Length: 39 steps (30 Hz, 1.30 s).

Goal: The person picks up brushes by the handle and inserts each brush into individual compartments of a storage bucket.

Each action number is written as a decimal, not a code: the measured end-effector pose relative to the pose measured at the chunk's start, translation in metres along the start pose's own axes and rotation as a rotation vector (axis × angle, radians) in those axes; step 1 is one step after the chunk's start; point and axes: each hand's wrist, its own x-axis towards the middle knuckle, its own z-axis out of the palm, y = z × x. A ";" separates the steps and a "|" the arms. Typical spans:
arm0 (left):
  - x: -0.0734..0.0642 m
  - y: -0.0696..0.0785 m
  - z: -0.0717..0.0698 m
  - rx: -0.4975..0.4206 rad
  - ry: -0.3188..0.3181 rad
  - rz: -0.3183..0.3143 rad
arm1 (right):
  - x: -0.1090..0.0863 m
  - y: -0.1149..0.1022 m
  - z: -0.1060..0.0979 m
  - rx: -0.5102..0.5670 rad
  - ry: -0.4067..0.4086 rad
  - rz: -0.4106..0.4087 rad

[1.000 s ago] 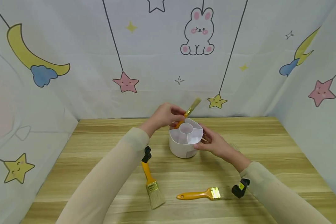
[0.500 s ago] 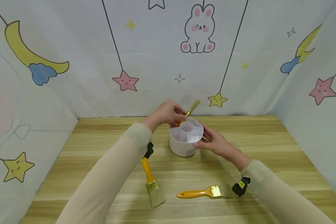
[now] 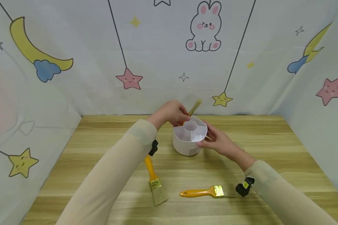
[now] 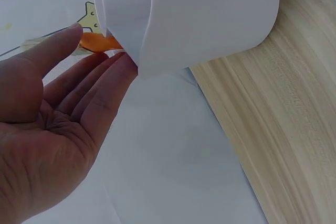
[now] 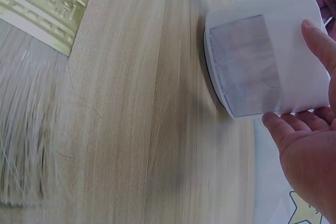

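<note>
A white round organizer [image 3: 186, 147] with several compartments around a central ring stands near the table's back edge. My left hand [image 3: 173, 113] pinches a small paintbrush [image 3: 195, 107] by its orange handle, bristles up and leaning right. The handle's lower end is hidden inside the organizer's back-left compartment. In the left wrist view the thumb lies by the orange handle [image 4: 97, 41], and the fingertips are right at the organizer's rim. My right hand [image 3: 221, 143] holds the organizer's right side, thumb at the front and fingers behind; the right wrist view shows a clear panel [image 5: 244, 66] on its wall.
Two wider paintbrushes with orange handles lie on the wooden table [image 3: 115, 134]: one [image 3: 155, 184] beside my left forearm, one [image 3: 202, 192] at the front middle. Pale bristles [image 3: 238, 145] show behind my right wrist. A printed curtain [image 3: 157, 62] closes off the back and sides.
My left hand has moved down slightly toward the organizer, and the small paintbrush's handle sits deeper in the compartment. My right hand keeps its hold. The head view has shifted a little.
</note>
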 end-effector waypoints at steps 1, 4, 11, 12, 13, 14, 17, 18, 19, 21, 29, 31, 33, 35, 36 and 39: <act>-0.001 0.001 -0.001 -0.002 -0.001 -0.005 | 0.000 -0.001 0.000 -0.001 0.001 0.001; -0.002 0.002 -0.002 -0.034 -0.008 -0.021 | 0.000 -0.001 0.000 -0.007 0.005 -0.001; -0.006 0.001 -0.006 -0.107 -0.022 -0.043 | 0.001 0.000 0.001 -0.006 -0.002 -0.007; -0.007 0.000 -0.007 -0.116 -0.021 -0.043 | 0.002 0.000 0.001 -0.005 -0.005 -0.008; -0.009 0.000 -0.007 -0.125 -0.019 -0.043 | 0.002 0.000 0.001 -0.003 -0.007 -0.008; -0.010 0.000 -0.008 -0.129 -0.018 -0.040 | 0.002 0.000 0.001 -0.002 -0.008 -0.007; -0.014 -0.001 -0.011 -0.133 -0.015 -0.019 | 0.002 0.000 0.001 -0.002 -0.010 -0.003; -0.015 -0.001 -0.012 -0.133 -0.015 -0.010 | 0.002 0.000 0.000 -0.006 -0.011 0.000; -0.017 -0.002 -0.013 -0.126 -0.015 -0.001 | 0.002 0.001 0.000 -0.008 -0.012 0.000; -0.020 -0.003 -0.016 -0.104 -0.015 0.022 | 0.002 0.001 -0.001 -0.016 -0.010 0.004; -0.035 -0.011 -0.027 0.008 0.000 0.085 | 0.003 -0.002 -0.004 -0.009 -0.009 -0.006; -0.039 -0.016 -0.029 0.071 0.013 0.108 | 0.003 -0.002 -0.003 -0.006 -0.011 -0.003; -0.043 -0.021 -0.030 0.133 0.025 0.133 | 0.002 -0.002 -0.003 -0.007 -0.012 0.000; -0.047 -0.026 -0.030 0.181 0.031 0.158 | 0.002 -0.002 -0.003 -0.006 -0.013 0.002; -0.049 -0.028 -0.030 0.198 0.030 0.166 | 0.002 -0.002 -0.002 -0.007 -0.013 0.003; -0.057 -0.035 -0.030 0.219 0.016 0.176 | 0.002 -0.001 -0.002 -0.005 -0.013 0.002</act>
